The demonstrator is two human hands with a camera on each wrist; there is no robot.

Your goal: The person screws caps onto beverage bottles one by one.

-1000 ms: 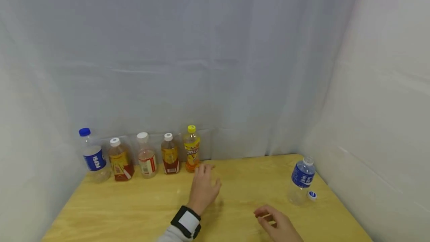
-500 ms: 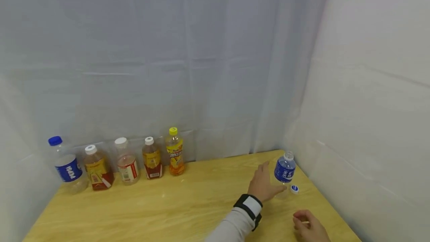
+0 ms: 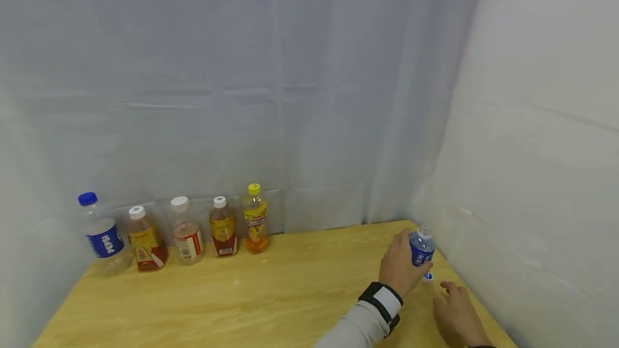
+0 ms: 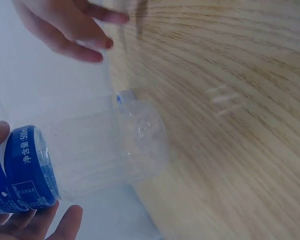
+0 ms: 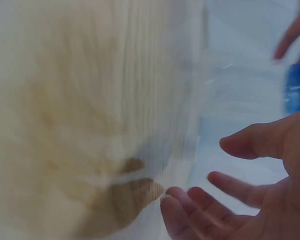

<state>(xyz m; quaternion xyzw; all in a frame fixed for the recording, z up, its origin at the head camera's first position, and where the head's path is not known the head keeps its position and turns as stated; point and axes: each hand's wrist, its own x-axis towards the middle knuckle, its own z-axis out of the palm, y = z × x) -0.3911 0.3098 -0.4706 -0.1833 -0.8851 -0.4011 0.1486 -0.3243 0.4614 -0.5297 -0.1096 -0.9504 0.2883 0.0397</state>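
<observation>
My left hand (image 3: pixel 399 265) grips a clear plastic water bottle (image 3: pixel 422 244) with a blue label, at the table's right side. In the left wrist view the thumb and fingers wrap around the label, and the clear lower part of the bottle (image 4: pixel 95 150) shows close over the wood. Its mouth has no cap on. A small white-and-blue bottle cap (image 3: pixel 427 277) lies on the table just beyond, partly covered by the left hand. My right hand (image 3: pixel 458 311) reaches toward that cap, thumb and fingers apart with nothing between them, as the right wrist view shows.
Along the back left stand several capped bottles: a Pepsi bottle (image 3: pixel 106 245), a tea bottle (image 3: pixel 145 243), a clear bottle with red-and-white label (image 3: pixel 187 240), another tea bottle (image 3: pixel 223 232) and a yellow-capped bottle (image 3: pixel 256 222). White sheeting (image 3: pixel 532 176) rises at the table's right edge.
My left hand has moved from beside the yellow-capped bottle to the right and taken hold of the water bottle. The right hand has moved right, toward the cap. The head view has turned right.
</observation>
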